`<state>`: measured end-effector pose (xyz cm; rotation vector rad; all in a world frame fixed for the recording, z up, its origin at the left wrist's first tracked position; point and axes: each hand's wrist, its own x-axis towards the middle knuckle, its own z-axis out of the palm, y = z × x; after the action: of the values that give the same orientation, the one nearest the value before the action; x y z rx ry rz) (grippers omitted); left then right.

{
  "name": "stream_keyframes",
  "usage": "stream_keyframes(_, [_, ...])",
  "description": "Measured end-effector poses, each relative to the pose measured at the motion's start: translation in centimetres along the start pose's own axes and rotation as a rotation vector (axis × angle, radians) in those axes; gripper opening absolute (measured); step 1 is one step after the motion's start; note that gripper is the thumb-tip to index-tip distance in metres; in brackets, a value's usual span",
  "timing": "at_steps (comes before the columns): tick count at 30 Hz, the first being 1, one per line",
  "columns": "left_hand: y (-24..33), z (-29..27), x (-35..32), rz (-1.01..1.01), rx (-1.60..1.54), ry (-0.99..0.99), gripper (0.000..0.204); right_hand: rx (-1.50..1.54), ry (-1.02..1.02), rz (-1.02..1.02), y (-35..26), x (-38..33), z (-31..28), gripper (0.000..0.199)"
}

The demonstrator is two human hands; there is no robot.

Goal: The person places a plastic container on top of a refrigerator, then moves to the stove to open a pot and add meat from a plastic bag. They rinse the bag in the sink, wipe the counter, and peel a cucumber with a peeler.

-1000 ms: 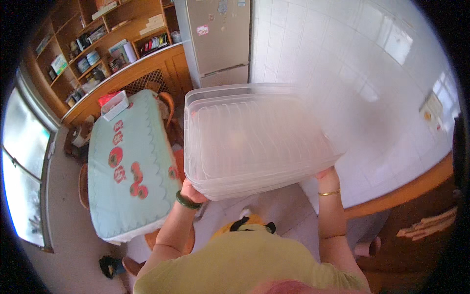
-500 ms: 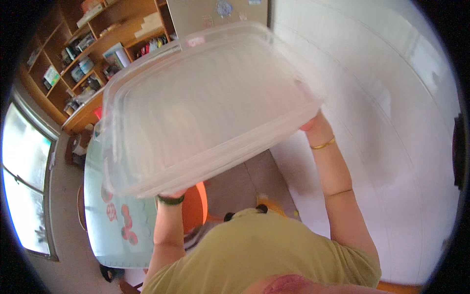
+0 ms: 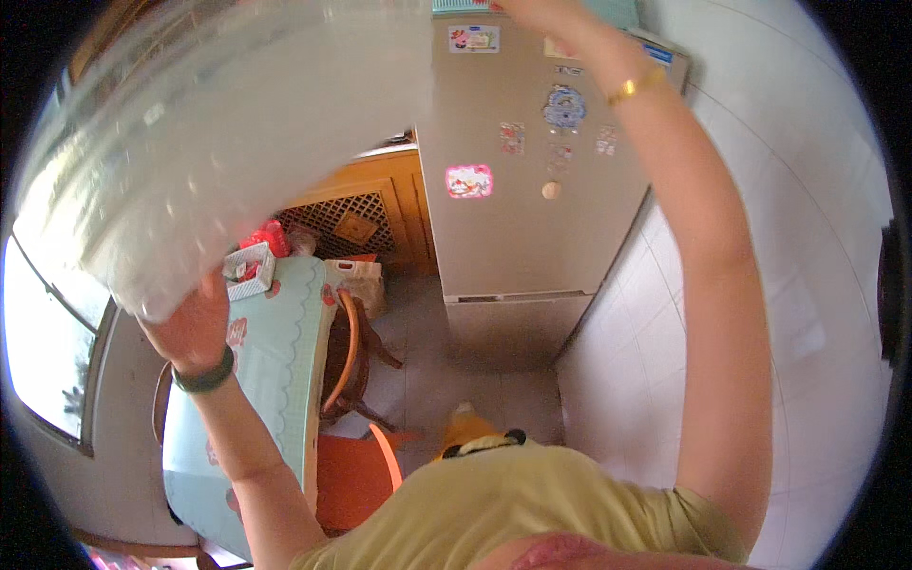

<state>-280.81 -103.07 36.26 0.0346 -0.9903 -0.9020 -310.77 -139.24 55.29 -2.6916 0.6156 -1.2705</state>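
Head view: left hand (image 3: 195,328) grasps a blurred clear tub (image 3: 237,133) by its near corner, best kept steady; right hand (image 3: 546,21), beside the fridge (image 3: 527,242) top, has unclear grip.

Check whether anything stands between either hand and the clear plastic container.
Nothing visible stands between the left hand and the clear plastic container: they touch at its lower edge. The right hand appears apart, at the top of the fridge; a turquoise item shows between them in the picture, though depth is unclear.
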Motion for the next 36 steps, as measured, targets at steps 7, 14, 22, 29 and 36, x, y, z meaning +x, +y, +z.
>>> stream_keyframes(7, [-2.2,-6.8,19.5,-0.137,-0.118,-0.182,0.061,-0.946,-0.276,-0.174,14.7,16.5,3.9,0.023])
stream_keyframes(14, [-4.1,-13.5,27.0,-0.243,-0.268,-0.211,0.063,-1.006,-0.465,-0.206,19.6,18.4,5.3,0.021])
stream_keyframes(22, [-5.0,-17.6,30.8,-0.289,-0.344,-0.175,0.061,-1.015,-0.409,-0.292,17.4,19.0,3.7,0.019])
stream_keyframes(29, [-8.9,-17.6,34.1,-0.336,-0.425,-0.203,0.060,-1.156,0.023,-0.284,15.5,25.3,-7.2,0.025])
stream_keyframes(36, [-16.6,-17.0,42.4,-0.434,-0.355,-0.231,0.056,-1.104,0.087,-0.212,15.9,28.9,-12.3,0.022])
